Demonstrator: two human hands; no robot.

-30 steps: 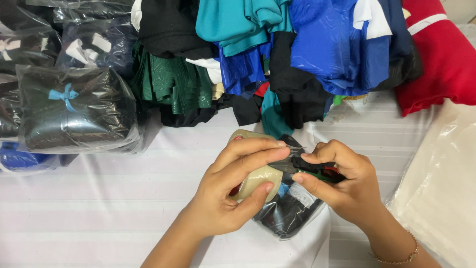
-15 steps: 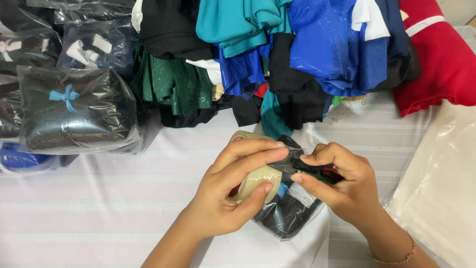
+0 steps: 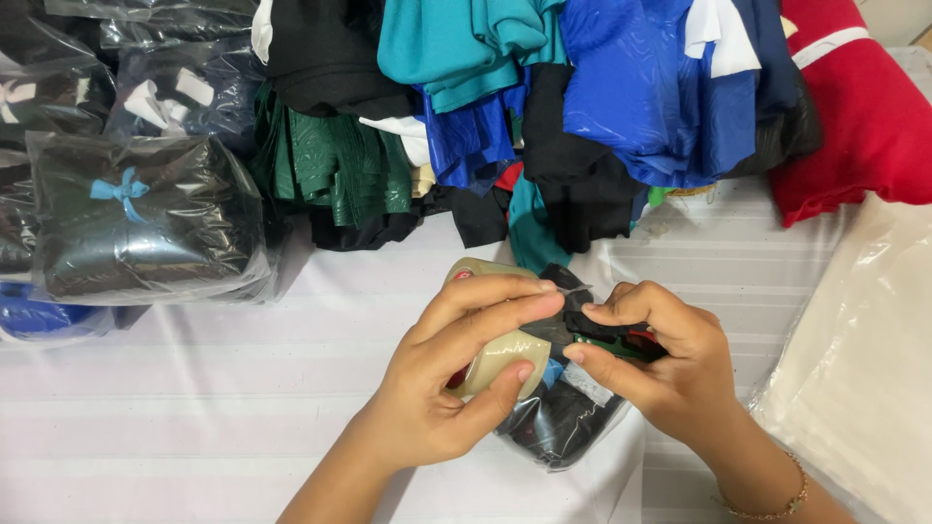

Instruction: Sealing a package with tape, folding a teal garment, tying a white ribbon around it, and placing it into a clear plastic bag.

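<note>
Left hand [image 3: 442, 388] clamped round a roll of clear packing tape [image 3: 497, 351] — thumb under the roll, fingers [image 3: 490, 301] curled over its top, the roll's open core facing roughly toward the wearer. Right hand [image 3: 660, 364] just beside it to the right, fingertips pinched shut on the folded dark mouth of a small plastic-wrapped garment packet [image 3: 558, 422]. Packet resting on the white striped table [image 3: 194, 408], directly beneath and between both hands, its long axis slanting from upper right down to lower left. Tape roll touching the packet's upper left edge; pinched fold sitting right of the roll, so the free tape end — too thin to make out — would lie in the short gap between the two thumbs. Left hand nearer the roll, right nearer the fold. Heaped coloured clothes [image 3: 582, 107] and bagged garments [image 3: 136, 218] well behind.
</note>
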